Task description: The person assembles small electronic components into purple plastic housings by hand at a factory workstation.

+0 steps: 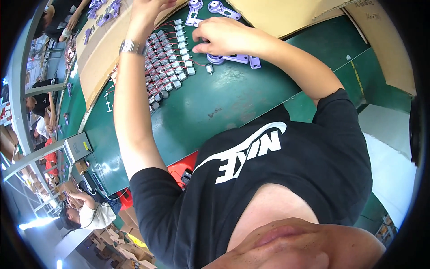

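My left hand [150,10], with a metal watch on its wrist, reaches to the top edge of the view, which cuts off most of its fingers. What it touches there is hidden. My right hand [221,37] hovers over the purple plastic housings, its fingers bent and the thumb apart from the forefinger. Nothing shows between them. A purple housing [239,58] lies partly under this hand, and two more, one a round-ended housing [217,7], lie beyond it. Between my arms, small silver motors [172,62] with red wires stand in rows. One loose motor [209,69] sits apart, right of the rows.
The green tabletop [197,121] runs under everything. Cardboard sheets [286,13] lie at the far right, and another cardboard piece [101,58] lies left of the motors. A grey box [78,147] stands at the left edge. Other people work along the left side.
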### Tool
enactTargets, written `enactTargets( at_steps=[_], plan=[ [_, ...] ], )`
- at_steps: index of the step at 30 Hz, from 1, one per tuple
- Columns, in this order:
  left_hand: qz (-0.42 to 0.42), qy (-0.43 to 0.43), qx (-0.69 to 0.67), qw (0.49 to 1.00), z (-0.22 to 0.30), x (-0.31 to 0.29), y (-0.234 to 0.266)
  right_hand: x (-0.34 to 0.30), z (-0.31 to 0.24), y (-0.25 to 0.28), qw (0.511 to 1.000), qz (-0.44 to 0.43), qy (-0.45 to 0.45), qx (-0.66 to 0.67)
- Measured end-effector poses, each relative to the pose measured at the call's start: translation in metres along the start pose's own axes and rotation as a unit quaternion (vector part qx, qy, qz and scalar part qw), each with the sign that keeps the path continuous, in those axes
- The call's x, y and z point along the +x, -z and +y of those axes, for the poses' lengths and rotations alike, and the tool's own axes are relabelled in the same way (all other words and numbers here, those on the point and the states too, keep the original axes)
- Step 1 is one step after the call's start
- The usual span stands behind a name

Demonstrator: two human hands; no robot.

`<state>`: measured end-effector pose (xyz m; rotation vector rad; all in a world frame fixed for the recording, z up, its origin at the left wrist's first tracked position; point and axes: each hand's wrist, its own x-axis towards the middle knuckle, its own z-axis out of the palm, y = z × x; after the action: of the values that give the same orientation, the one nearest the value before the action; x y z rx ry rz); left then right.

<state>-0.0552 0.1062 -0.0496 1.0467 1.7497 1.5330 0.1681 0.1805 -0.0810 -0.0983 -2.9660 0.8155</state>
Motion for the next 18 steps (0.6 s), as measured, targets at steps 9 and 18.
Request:
enactTargets(
  at_steps=[9,18],
  plan=[
    [0.088,-0.138,0.086,0.983,-0.012,-0.075,0.019,0.005,0.009,-0.017,0.999,-0.01,0.007,0.038],
    [0.071,-0.047,0.081,0.993,-0.018,-0.099,0.03,0.006,-0.007,0.043,0.885,0.054,-0.08,0.456]
  ],
)
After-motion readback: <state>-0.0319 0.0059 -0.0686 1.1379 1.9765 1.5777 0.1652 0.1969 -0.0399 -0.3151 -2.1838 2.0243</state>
